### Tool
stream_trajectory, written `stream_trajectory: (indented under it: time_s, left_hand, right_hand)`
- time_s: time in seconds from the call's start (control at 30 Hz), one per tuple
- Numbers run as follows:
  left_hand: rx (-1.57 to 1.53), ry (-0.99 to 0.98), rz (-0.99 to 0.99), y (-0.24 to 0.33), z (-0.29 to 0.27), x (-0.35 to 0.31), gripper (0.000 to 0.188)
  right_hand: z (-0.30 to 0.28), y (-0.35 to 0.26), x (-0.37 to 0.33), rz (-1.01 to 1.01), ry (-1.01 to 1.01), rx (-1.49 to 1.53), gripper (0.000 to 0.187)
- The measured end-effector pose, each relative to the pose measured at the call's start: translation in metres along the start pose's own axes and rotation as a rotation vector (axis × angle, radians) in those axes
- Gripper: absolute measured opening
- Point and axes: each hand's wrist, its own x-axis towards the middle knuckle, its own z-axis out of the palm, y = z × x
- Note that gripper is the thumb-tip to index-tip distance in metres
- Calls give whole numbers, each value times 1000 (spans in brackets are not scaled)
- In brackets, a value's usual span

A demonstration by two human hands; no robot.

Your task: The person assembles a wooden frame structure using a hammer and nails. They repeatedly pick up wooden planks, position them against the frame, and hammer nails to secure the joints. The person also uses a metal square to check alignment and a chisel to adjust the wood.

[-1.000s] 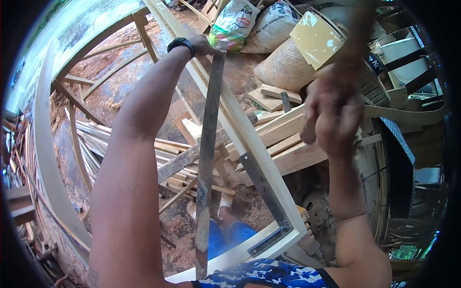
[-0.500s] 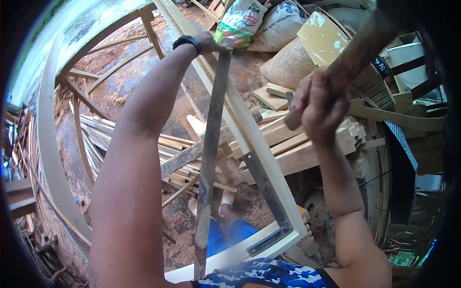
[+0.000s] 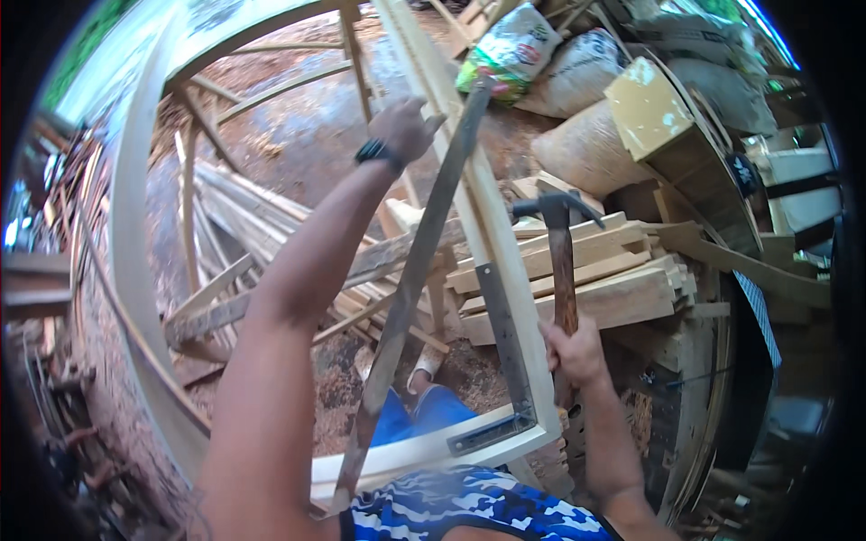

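Observation:
My right hand (image 3: 580,353) grips the wooden handle of a claw hammer (image 3: 560,261), held upright with its dark head up, just right of the wooden frame. Near the frame's far part is my left hand (image 3: 404,133), a dark band on its wrist; its fingers look curled, and whatever they may hold is hidden. The pale wooden frame (image 3: 544,383) has its near right corner below me. A dark metal square (image 3: 505,347) lies along that corner. Slanting across the frame is a long, worn grey strip (image 3: 406,298), its far end resting on the long side rail.
Stacked planks (image 3: 586,293) lie right of the frame, with a yellowish box (image 3: 645,108) and filled sacks (image 3: 577,144) behind them. Loose sticks (image 3: 239,203) lie under the frame's left. A curved pale board (image 3: 135,243) stands at far left.
My left hand has drawn back from the strip's far end. My right hand has come down, bringing the hammer from a raised, blurred position to upright beside the frame. The view has shifted.

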Motion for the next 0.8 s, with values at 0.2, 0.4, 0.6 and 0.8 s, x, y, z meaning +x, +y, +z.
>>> stream_trajectory:
  time_s: [0.2,0.4,0.6,0.8]
  left_hand:
    - [16,59,-652,-90,-159,-280,27]
    - [-634,324,-1064,-54,-336,-504,28]
    - [-594,540,-1212,-63,-360,-621,24]
    - [-705,523,-1068,-75,-387,-633,26]
  right_hand:
    - [36,45,-73,-20,-165,72,18]
    - [84,49,-94,-2,-407,24,21]
    - [161,1,-118,-79,-567,-175,21]
    - [226,-4,-161,-92,-631,-198,23]
